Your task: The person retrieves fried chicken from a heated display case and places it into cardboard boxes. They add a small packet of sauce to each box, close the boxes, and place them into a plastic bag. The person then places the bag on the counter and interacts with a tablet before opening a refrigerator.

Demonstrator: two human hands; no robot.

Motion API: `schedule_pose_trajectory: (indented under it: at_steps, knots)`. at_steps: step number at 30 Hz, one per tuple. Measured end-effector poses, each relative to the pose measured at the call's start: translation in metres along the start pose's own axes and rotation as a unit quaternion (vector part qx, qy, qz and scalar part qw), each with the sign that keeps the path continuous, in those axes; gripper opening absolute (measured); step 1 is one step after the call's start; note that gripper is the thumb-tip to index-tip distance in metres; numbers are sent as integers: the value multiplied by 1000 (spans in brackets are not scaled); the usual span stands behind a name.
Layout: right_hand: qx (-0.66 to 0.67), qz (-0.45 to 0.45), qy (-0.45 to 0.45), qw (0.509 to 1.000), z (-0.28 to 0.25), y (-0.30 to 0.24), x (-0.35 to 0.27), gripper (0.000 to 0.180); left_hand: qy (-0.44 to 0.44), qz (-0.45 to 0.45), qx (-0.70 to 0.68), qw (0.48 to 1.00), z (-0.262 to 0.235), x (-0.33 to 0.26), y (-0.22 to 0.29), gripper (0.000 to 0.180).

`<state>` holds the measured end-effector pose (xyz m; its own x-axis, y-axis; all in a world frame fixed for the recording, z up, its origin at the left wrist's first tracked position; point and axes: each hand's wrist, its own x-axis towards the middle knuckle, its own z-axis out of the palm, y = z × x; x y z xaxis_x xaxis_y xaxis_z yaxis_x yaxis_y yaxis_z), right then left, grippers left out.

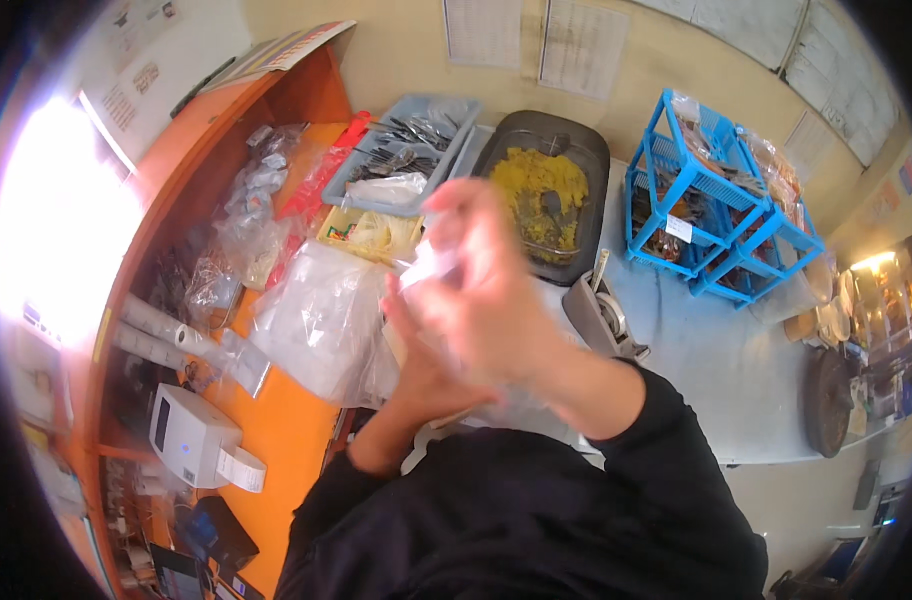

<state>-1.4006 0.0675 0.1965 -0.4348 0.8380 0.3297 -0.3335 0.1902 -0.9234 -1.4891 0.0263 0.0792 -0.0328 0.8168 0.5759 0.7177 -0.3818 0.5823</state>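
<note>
My right hand [491, 305], smeared by motion, is raised over the place where the counter meets the orange desk. Its fingers curl round a small whitish thing [431, 265] too blurred to name. Just below and to the left, my left hand [431, 375] is closed against the same spot, partly covered by the right. What it grips is hidden. Beside the left hand lies a pile of clear plastic bags [321, 320]. Beyond the hands are a small yellow basket [404, 250] with pale items and a grey-blue tray [466, 125] of black and clear plastic cutlery.
A dark roasting pan [598, 165] of yellow food stands against the wall. A grey tape dispenser [601, 312] is near my right forearm. Blue stacking baskets [711, 185] hold packets further right. A white label printer [191, 435] and plastic rolls [166, 330] sit at the left.
</note>
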Motion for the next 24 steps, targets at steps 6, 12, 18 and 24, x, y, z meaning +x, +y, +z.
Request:
schedule_pose_trajectory:
  at_steps: [6,12,18,24]
  knots:
    - [-278,27,-315,907,39,46,-76,33,-243,-189,239,921,52,0,-35,57]
    - [-241,34,-324,914,-43,7,-67,35,-225,-246,-43,942,94,-19,-136,40]
    - [-377,-116,46,918,-142,65,-108,56,-211,-173,107,956,41,10,-139,37]
    - [-529,-401,47,747,-180,134,-122,52,5,-431,-521,737,-45,84,3,38]
